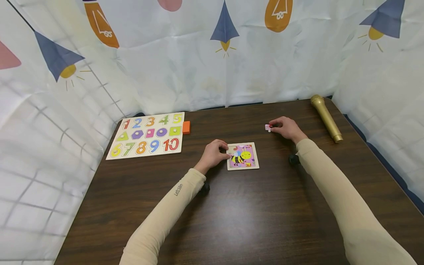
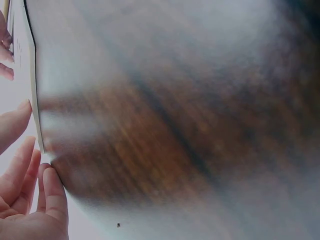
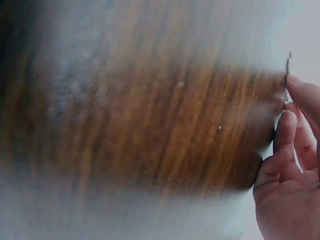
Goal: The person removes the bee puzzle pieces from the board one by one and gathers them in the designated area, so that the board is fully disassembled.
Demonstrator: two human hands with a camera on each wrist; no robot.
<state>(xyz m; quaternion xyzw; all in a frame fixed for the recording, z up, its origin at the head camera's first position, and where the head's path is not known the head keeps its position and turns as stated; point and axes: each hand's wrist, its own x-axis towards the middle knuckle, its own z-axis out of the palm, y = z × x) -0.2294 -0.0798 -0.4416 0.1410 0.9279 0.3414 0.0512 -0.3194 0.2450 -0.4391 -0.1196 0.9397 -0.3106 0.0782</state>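
While I monitor the rig remotely, a square, pale-wood-framed jigsaw w/ a yellow-and-black bee on pink [image 1: 243,157] lies mid-table, apparently nearly done. The R hand [image 1: 287,129], beyond it and to its right, pinches a small, flat, pink jigsaw pc [image 1: 267,127] btwn thumb and fingers, well apart from the frame; whether the pc touches the dark brown, wood-grain table [image 1: 258,213], I can't tell. The L hand [image 1: 212,155] is at the jigsaw's left edge, fingers softly bent, thumb and fingertip spaced apart and touching the rim. Progress, by my read: most of the bee is in place; the upper-left corner looks paler, poss. a bare slot, but it's too small to confirm. I judge the held pc is what's left to fit. Far left, a pale wooden board of coloured numbers and shapes [image 1: 144,137] sits beside an orange, rectangular block [image 1: 186,127]; far right lies a gold-coloured, rod-shaped mic [image 1: 327,118].
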